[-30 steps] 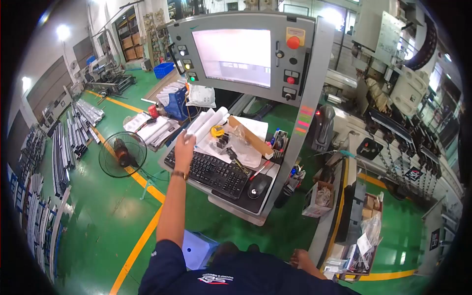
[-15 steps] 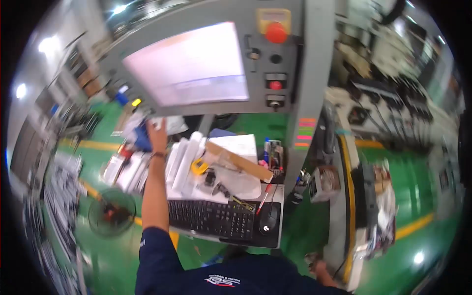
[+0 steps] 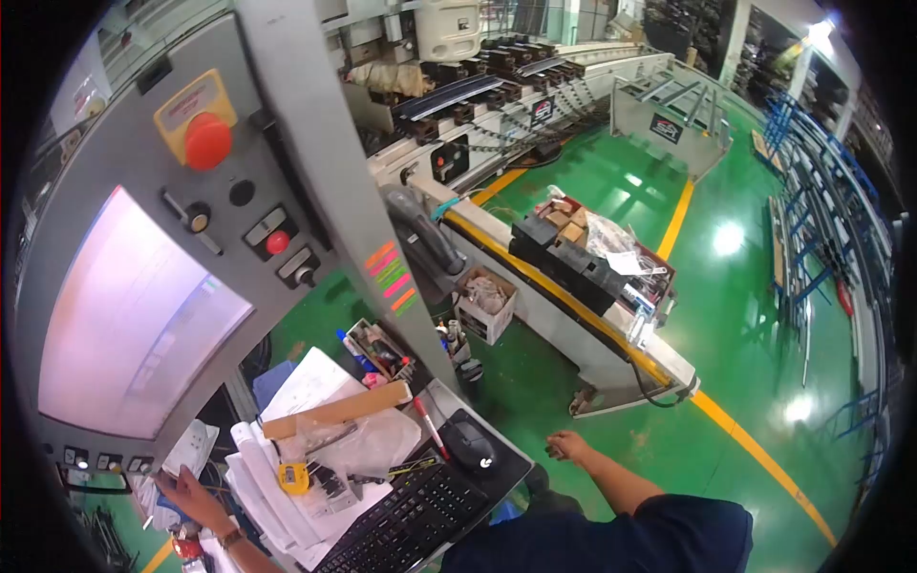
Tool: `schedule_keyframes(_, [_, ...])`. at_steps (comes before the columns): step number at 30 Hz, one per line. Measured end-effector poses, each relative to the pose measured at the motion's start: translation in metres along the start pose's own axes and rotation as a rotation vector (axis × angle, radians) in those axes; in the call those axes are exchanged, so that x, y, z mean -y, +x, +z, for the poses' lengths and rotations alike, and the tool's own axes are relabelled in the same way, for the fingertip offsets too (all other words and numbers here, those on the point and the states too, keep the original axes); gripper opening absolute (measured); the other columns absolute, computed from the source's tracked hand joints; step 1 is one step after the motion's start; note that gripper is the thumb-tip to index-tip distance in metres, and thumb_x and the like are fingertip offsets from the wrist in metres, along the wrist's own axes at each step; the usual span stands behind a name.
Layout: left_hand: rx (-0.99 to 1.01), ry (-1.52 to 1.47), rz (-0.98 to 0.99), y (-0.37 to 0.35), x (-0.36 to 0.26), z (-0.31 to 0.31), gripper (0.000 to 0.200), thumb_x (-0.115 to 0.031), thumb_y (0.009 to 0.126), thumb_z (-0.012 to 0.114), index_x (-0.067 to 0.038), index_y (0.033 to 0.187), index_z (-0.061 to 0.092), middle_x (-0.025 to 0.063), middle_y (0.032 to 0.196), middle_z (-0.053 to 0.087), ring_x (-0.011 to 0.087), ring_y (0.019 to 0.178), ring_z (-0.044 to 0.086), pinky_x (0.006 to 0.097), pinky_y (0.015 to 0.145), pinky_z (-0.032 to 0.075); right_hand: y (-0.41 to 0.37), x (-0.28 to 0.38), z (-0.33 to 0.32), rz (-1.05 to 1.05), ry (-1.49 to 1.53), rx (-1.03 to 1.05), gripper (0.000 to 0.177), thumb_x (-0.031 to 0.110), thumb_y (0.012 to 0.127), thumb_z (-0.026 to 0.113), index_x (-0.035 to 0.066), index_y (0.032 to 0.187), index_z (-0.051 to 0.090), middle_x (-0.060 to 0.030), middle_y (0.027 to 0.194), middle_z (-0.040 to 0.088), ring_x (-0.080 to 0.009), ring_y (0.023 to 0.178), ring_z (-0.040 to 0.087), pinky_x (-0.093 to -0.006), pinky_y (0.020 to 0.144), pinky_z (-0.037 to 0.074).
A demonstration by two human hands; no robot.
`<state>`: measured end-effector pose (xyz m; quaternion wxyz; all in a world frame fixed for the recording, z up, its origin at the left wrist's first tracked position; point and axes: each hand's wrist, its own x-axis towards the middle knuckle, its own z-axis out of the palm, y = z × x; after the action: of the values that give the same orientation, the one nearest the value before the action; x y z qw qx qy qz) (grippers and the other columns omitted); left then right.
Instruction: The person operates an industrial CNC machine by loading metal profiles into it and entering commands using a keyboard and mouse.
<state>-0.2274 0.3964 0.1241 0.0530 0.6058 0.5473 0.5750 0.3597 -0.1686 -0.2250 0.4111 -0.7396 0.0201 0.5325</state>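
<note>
My left hand [image 3: 194, 500] is at the lower left, just below the edge of the control panel [image 3: 201, 315], beside white papers [image 3: 196, 444]. Its fingers are apart and I see nothing held in them. Over the green floor at lower centre, my right hand [image 3: 567, 446] hangs with its fingers curled; whether it holds anything is too small to tell. Between the hands lie a black keyboard [image 3: 406, 520], a black mouse [image 3: 470, 445], a yellow tape measure [image 3: 293, 477], rolled papers [image 3: 263, 506], a cardboard strip [image 3: 336, 411] and a red pen [image 3: 430, 428].
A grey post [image 3: 330, 162] rises beside the panel with its red emergency button [image 3: 208, 141]. Behind stand a box [image 3: 487, 304], a long machine bed with a yellow edge [image 3: 573, 310] and a bin of parts [image 3: 611, 250]. Metal racks [image 3: 798, 239] line the right.
The view has swung to the right, so the panel and desk sit further left. My right hand has come up into fuller view, and my left hand is now lower in the picture.
</note>
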Motion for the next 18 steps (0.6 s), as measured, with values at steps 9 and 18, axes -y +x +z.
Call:
schedule_keyframes(9, [0.165,0.164,0.079,-0.048,0.032,-0.071,0.071,-0.035,0.113,0.066,-0.002,0.170,0.041,0.0267,0.163,0.052,0.0351,0.138,0.061,0.0438,0.111,0.053,-0.096,0.209,0.035,-0.684,0.260,0.482,0.067,0.037,0.113,0.066,0.006,0.168,0.042,-0.0165,0.155,0.061,-0.0239,0.131,0.067,-0.0422,0.113,0.052])
schedule_keyframes(18, [0.153,0.330,0.227,-0.189,-0.109,-0.114,0.067,-0.035,0.111,0.068,-0.001,0.165,0.047,0.0277,0.140,0.067,0.0352,0.116,0.071,0.0517,0.101,0.057,-0.120,0.161,0.062,-1.171,0.094,0.555,0.056,0.031,0.113,0.066,0.006,0.161,0.053,-0.0103,0.154,0.056,-0.0225,0.136,0.058,-0.0398,0.111,0.049])
